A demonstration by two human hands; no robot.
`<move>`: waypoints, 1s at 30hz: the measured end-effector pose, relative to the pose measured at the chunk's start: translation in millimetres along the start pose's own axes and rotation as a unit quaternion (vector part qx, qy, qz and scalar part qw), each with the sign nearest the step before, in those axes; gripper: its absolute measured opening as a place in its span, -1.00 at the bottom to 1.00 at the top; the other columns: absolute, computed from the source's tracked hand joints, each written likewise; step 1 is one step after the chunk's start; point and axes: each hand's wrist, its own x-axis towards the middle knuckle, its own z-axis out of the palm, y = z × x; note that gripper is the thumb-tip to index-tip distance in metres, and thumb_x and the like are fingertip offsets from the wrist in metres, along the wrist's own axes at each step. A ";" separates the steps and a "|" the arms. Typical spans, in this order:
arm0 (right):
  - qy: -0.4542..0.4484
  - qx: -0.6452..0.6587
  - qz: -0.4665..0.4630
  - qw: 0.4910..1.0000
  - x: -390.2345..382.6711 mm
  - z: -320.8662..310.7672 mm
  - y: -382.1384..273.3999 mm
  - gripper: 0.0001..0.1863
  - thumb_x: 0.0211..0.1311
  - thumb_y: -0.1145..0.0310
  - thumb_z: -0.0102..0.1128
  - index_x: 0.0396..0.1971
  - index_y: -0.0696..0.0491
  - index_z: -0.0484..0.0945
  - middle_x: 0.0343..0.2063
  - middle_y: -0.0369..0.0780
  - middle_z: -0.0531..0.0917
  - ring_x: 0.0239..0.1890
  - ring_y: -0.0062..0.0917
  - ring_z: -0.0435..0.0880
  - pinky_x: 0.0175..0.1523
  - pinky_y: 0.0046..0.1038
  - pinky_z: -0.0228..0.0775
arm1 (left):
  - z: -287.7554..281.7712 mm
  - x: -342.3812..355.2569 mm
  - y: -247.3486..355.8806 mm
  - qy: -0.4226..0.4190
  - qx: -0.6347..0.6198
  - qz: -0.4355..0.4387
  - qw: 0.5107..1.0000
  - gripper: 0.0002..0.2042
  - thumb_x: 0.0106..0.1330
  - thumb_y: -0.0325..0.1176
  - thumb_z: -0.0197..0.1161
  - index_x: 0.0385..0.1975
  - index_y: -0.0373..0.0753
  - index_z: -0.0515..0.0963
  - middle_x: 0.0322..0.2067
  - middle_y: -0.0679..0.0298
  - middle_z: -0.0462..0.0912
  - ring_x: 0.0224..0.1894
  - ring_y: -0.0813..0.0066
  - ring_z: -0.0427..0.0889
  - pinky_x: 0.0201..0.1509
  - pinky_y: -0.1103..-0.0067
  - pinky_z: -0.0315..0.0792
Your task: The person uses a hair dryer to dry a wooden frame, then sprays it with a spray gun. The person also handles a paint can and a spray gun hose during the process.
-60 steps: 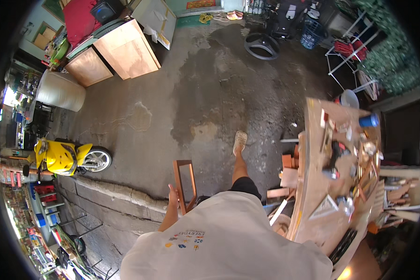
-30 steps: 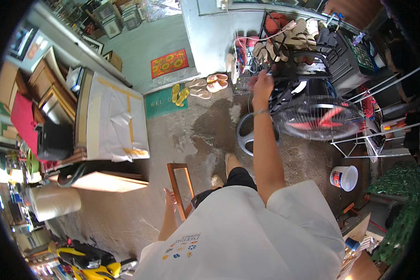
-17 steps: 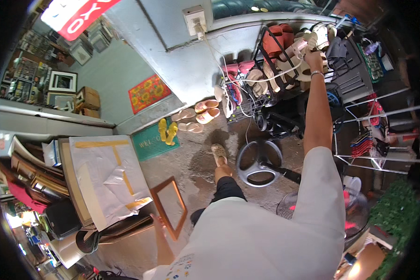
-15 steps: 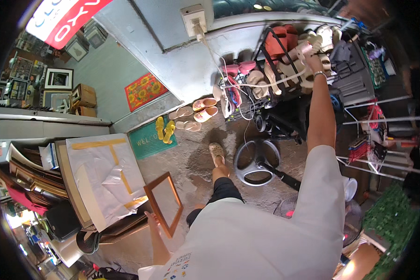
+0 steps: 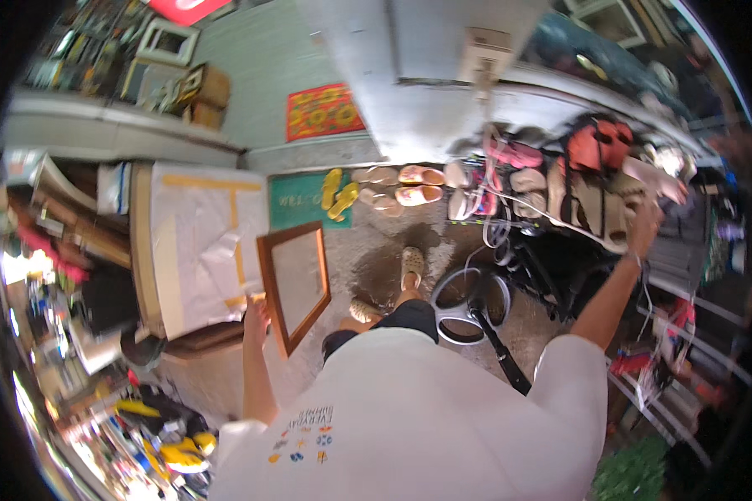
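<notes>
My left hand [image 5: 256, 316] holds an upright, orange-brown wooden frame [image 5: 324, 275] by its side, low at the left of my body. My right hand [image 5: 645, 224] is stretched out to the right, closed on a pale pink corded object [image 5: 652, 177] that looks like a power strip, above a rack of sandals [image 5: 606, 150]; its details are blurred. White cords [image 5: 497, 204] hang from a wall socket [image 5: 485, 54] across the rack. Below the cords stand a grey round fan base with a black pole [image 5: 499, 351] and a dark bulky item [image 5: 543, 267].
A doorway with a flowered mat [image 5: 324, 113] is ahead; slippers [image 5: 419, 195] line its step beside a green mat [image 5: 292, 217]. Wrapped boards [image 5: 192, 234] lean at the left, a yellow scooter [image 5: 180, 451] stands behind. Metal racks [image 5: 677, 392] and green foliage [image 5: 627, 468] are at the right.
My view has swung from the yard and workbench toward the doorway. My right arm reached out onto the pink corded object and has since come lower. The frame stays in my left hand.
</notes>
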 end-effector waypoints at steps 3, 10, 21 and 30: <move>0.081 0.761 0.064 0.640 -24.8 -72.6 -88.2 -0.84 0.43 0.43 0.08 -0.10 0.12 0.36 0.03 -0.08 0.55 -0.08 -0.53 0.58 0.01 -0.53 0.48 | -3.1 -22.0 19.9 -0.088 -0.038 0.038 0.995 -0.05 0.34 0.43 -0.19 0.39 -0.40 0.11 0.44 0.00 0.08 0.45 0.15 0.10 0.47 0.32 -0.01; -0.050 0.525 -0.010 0.849 -137.2 -187.6 -320.8 -0.55 0.41 0.08 0.14 0.05 0.12 0.40 -0.37 -0.36 0.55 -0.44 -0.73 0.47 -0.35 -0.64 0.35 | 22.4 -76.7 73.8 -0.133 -0.031 0.103 0.985 -0.21 0.32 0.48 -0.30 -0.17 -0.22 0.54 -0.35 0.39 0.47 -0.29 0.56 0.40 -0.16 0.57 0.28; -0.381 0.490 -0.359 0.697 -366.7 -262.5 -596.4 -0.59 0.21 0.28 0.34 0.00 0.13 0.49 -0.34 0.00 0.67 -0.35 -0.10 0.69 -0.28 -0.27 0.49 | -50.3 -108.1 36.4 -0.090 -0.087 0.123 0.985 -0.19 0.38 0.41 -0.28 -0.12 -0.33 0.58 -0.28 0.30 0.54 -0.20 0.49 0.45 -0.06 0.51 0.37; -0.417 0.471 -0.461 0.626 -392.2 -264.1 -649.8 -0.62 0.29 0.23 0.28 -0.14 0.23 0.45 -0.51 -0.01 0.62 -0.47 -0.09 0.67 -0.37 -0.29 0.48 | -100.7 -113.2 -6.4 -0.009 -0.114 0.095 0.989 -0.24 0.42 0.34 -0.23 -0.11 -0.32 0.65 -0.30 0.28 0.64 -0.27 0.50 0.51 -0.13 0.51 0.42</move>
